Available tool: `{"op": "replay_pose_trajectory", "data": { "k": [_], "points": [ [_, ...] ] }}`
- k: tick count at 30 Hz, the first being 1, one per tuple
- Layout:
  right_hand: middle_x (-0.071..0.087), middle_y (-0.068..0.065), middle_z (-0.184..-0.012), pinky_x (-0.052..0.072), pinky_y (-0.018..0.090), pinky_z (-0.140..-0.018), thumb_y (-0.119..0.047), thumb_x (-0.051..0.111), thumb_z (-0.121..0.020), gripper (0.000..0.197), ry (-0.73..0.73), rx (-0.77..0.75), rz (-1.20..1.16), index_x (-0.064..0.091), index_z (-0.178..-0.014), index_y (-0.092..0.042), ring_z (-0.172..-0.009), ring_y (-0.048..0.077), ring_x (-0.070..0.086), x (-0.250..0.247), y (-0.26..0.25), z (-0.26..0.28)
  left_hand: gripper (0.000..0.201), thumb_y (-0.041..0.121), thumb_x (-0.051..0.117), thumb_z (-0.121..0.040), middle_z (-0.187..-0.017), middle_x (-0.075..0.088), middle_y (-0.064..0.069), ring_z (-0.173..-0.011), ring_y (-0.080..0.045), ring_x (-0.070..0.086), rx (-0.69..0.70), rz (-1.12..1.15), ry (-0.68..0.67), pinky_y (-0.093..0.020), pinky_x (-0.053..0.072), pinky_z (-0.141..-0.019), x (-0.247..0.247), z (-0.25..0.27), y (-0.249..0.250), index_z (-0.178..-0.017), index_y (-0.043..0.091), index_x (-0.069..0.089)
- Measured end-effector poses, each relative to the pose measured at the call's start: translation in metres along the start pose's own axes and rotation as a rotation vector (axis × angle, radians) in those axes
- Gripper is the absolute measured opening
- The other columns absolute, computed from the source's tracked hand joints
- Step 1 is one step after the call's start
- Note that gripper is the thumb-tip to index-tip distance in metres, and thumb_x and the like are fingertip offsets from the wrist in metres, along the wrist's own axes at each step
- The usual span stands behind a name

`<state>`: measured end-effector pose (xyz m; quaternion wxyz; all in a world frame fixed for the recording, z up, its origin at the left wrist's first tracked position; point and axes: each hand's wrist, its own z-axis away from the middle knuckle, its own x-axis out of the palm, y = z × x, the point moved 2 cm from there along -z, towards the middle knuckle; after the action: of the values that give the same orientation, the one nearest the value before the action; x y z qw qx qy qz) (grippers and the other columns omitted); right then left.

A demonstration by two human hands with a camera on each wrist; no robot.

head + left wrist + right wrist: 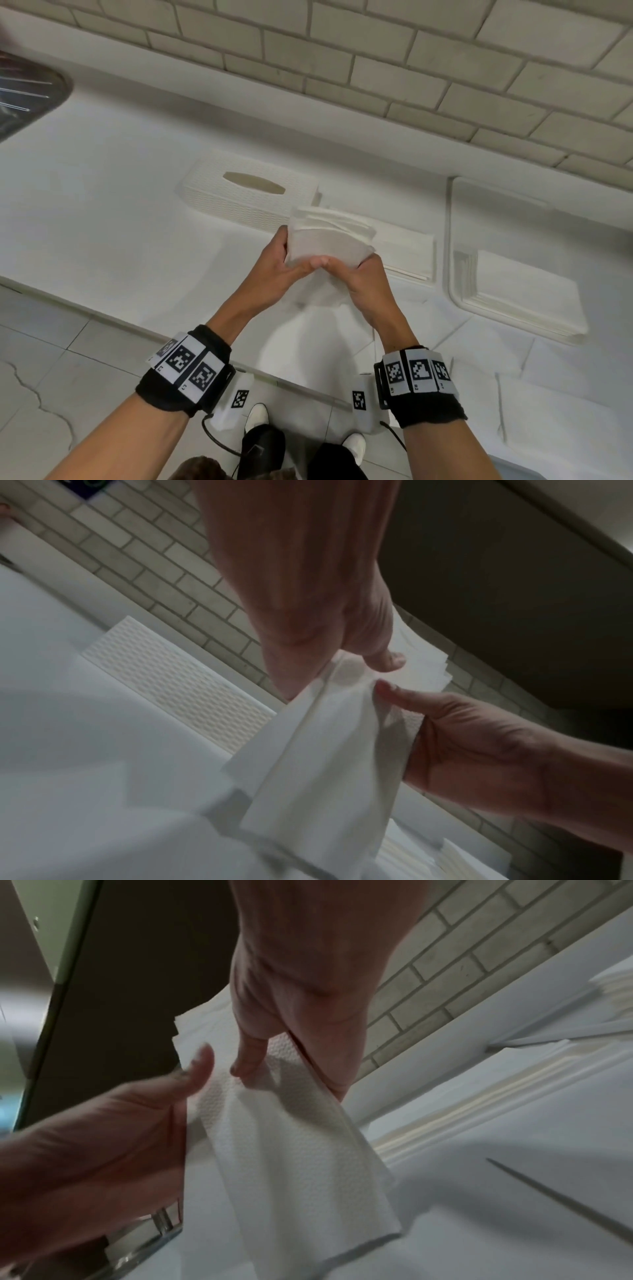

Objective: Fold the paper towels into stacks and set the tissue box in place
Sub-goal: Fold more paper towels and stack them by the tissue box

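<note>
Left hand [274, 270] and right hand [363, 284] pinch paper towel bundle [325, 240], lifted above worktop [102, 222] middle. Tissue box [246, 195] just behind, toward back edge. Folded stack [407, 253] beside it, right.

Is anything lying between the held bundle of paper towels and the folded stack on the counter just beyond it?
Nothing visible does. Both hands hold the bundle above the counter, and the stack lies uncovered behind it.
</note>
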<state>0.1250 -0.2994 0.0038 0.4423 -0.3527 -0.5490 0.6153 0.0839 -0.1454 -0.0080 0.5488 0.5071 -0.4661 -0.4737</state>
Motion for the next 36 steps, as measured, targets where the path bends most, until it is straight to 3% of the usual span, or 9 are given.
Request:
{"op": "replay_pose_trajectory", "data": {
  "k": [3,5,11,17,20,24,28,32,36],
  "points": [
    [0.076,0.003,-0.096,0.057,0.025,-0.074,-0.01,0.073,-0.084,0.023,0.024,-0.057,-0.047,0.07,-0.107,-0.013,-0.091,0.016,0.073,-0.002,-0.007,0.001,0.048,0.021,0.07,-0.086,-0.121,0.062,-0.004,-0.11,-0.01,0.063,0.023,-0.033,0.009,-0.024,0.053,-0.088,0.001,0.0,0.003,-0.129,0.015,0.048],
    [0.077,-0.003,-0.091,0.055,0.019,-0.072,-0.006,0.072,-0.084,0.02,0.003,-0.081,-0.053,0.071,-0.102,-0.015,-0.089,0.011,0.073,-0.003,-0.008,0.0,0.043,0.016,0.067,-0.088,-0.118,0.063,-0.004,-0.107,-0.009,0.063,0.067,-0.045,0.051,-0.021,0.052,-0.086,0.002,-0.001,0.006,-0.127,0.012,0.049],
    [0.076,0.005,-0.102,0.055,0.024,-0.081,-0.009,0.076,-0.08,0.032,-0.044,0.022,0.039,0.068,-0.111,-0.004,-0.097,0.016,0.072,-0.006,0.012,0.001,0.062,0.027,0.073,-0.083,-0.126,0.059,0.001,-0.114,-0.004,0.059,-0.018,-0.086,0.009,-0.017,0.05,-0.087,-0.006,0.002,-0.023,-0.135,0.018,0.04],
    [0.076,0.005,-0.101,0.058,0.03,-0.081,-0.012,0.076,-0.081,0.024,-0.01,0.057,0.025,0.071,-0.104,-0.016,-0.095,0.018,0.072,-0.001,0.009,-0.003,0.057,0.028,0.063,-0.09,-0.128,0.049,0.014,-0.111,0.015,0.053,-0.063,-0.126,-0.104,-0.008,0.046,-0.085,-0.002,0.002,-0.018,-0.135,0.027,0.029],
    [0.076,0.005,-0.097,0.057,0.029,-0.077,-0.012,0.075,-0.081,0.021,0.009,0.007,0.011,0.072,-0.101,-0.014,-0.089,0.017,0.073,-0.008,-0.01,-0.002,0.046,0.021,0.06,-0.093,-0.126,0.06,0.009,-0.113,0.001,0.06,-0.011,-0.179,-0.169,-0.017,0.049,-0.09,-0.008,-0.002,-0.004,-0.136,0.022,0.043],
    [0.074,-0.001,-0.087,0.053,0.021,-0.068,-0.013,0.075,-0.081,0.016,-0.075,-0.09,0.142,0.074,-0.097,-0.012,-0.077,0.011,0.069,-0.022,-0.043,-0.004,0.033,0.023,0.071,-0.086,-0.111,0.07,-0.002,-0.103,-0.016,0.067,-0.002,-0.328,-0.134,-0.042,0.053,-0.092,-0.017,-0.011,0.01,-0.117,0.014,0.062],
    [0.074,0.006,-0.082,0.053,0.029,-0.07,-0.019,0.077,-0.08,0.012,-0.14,0.001,0.367,0.075,-0.089,-0.011,-0.073,0.015,0.07,-0.028,-0.042,-0.008,0.022,0.025,0.076,-0.08,-0.096,0.072,-0.004,-0.089,-0.021,0.069,-0.033,-0.436,-0.19,-0.043,0.055,-0.084,-0.014,-0.015,0.016,-0.097,0.014,0.067],
    [0.076,0.0,-0.085,0.054,0.031,-0.074,-0.022,0.075,-0.082,0.009,0.039,0.045,0.233,0.074,-0.089,-0.016,-0.079,0.015,0.072,-0.047,-0.026,-0.007,0.032,0.02,0.085,-0.069,-0.098,0.074,-0.008,-0.091,-0.026,0.071,-0.17,-0.249,-0.18,-0.038,0.055,-0.082,-0.037,-0.013,0.012,-0.097,0.013,0.071],
    [0.076,0.005,-0.1,0.057,0.038,-0.086,-0.016,0.07,-0.086,0.013,0.159,0.108,-0.143,0.07,-0.099,-0.016,-0.097,0.024,0.072,-0.058,-0.008,-0.002,0.064,0.028,0.093,-0.048,-0.11,0.073,-0.011,-0.1,-0.025,0.07,-0.213,0.222,-0.111,-0.029,0.056,-0.08,-0.057,-0.005,-0.006,-0.108,0.014,0.072]
  ]
}}
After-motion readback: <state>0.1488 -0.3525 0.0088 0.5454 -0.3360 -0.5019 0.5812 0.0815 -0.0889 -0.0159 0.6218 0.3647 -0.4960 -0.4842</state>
